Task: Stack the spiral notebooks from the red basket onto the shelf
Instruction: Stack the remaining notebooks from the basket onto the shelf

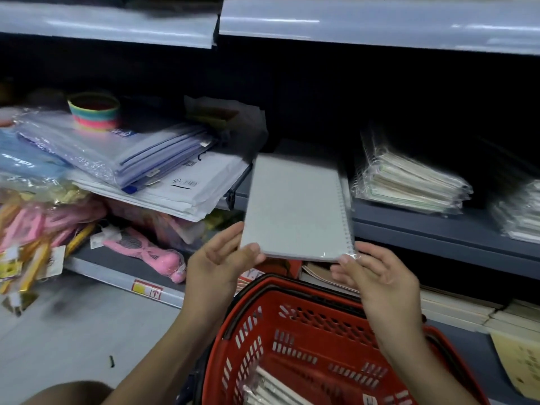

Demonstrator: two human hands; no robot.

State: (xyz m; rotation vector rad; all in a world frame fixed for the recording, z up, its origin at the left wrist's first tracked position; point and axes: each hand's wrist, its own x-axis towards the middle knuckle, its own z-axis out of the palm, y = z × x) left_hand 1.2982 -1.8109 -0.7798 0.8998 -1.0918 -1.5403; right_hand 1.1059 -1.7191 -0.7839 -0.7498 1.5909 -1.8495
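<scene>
A grey spiral notebook [295, 209] in clear wrap lies half on the grey shelf [438, 229], its near end sticking out over the edge. My left hand [225, 258] grips its near left corner, thumb on top. My right hand [377, 273] touches the near right corner by the wire spiral with its fingers spread. Below my hands stands the red basket [306, 331], and more wrapped spiral notebooks [271, 388] lie at its bottom. A stack of wrapped spiral notebooks [409, 182] sits on the shelf to the right.
Another wrapped stack [520, 211] lies at the far right. The left shelf holds plastic folders [122, 159], white envelopes [190, 188], a striped ring [94, 112] and pink packaged items [146, 252]. Books [455, 311] fill the lower shelf. An upper shelf [365, 24] hangs overhead.
</scene>
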